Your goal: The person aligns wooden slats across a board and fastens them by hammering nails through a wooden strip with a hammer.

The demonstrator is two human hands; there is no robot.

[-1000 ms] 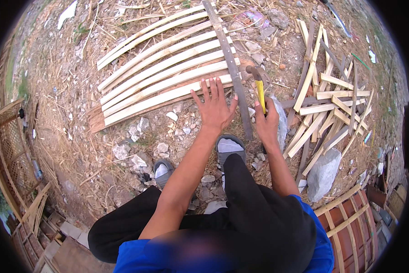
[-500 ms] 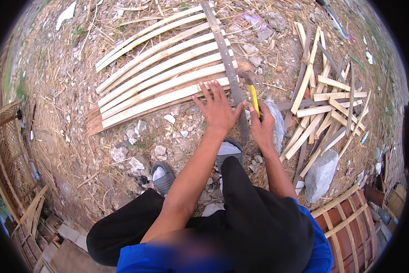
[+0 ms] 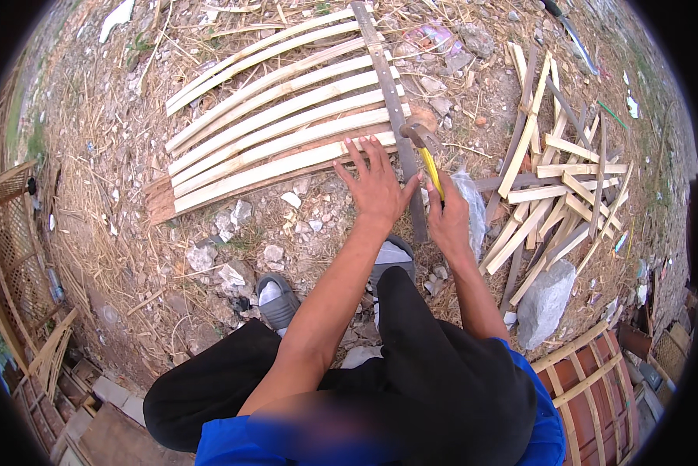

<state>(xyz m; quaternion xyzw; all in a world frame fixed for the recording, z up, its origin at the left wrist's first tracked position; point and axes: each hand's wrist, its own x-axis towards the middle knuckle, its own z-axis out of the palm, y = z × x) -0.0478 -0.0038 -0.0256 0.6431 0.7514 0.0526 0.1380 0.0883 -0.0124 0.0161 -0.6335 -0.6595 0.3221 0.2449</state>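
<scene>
My left hand point(image 3: 377, 186) is spread open, its fingertips resting on the nearest pale wooden slat point(image 3: 287, 168) close to that slat's right end. In my right hand point(image 3: 450, 217) is a hammer point(image 3: 430, 165) with a yellow handle, gripped along the handle. The hammer's dark head is beside the dark wooden crosspiece point(image 3: 385, 85), near the end of the nearest slat; whether it touches the wood I cannot tell. Several slats lie side by side, their right ends meeting the crosspiece. Beneath the nearer ones runs a reddish-brown board point(image 3: 160, 203).
A loose pile of wooden strips point(image 3: 547, 171) lies to the right, with a clear plastic bag point(image 3: 468, 203) at its left edge. Close by sits a large grey stone point(image 3: 547, 304). A long blade with a dark handle point(image 3: 570, 35) lies far right. Rubble and straw cover the ground.
The hammer's head has come slightly left, nearer the crosspiece. My left hand keeps its place on the slat, and the whole view has shifted a little.
</scene>
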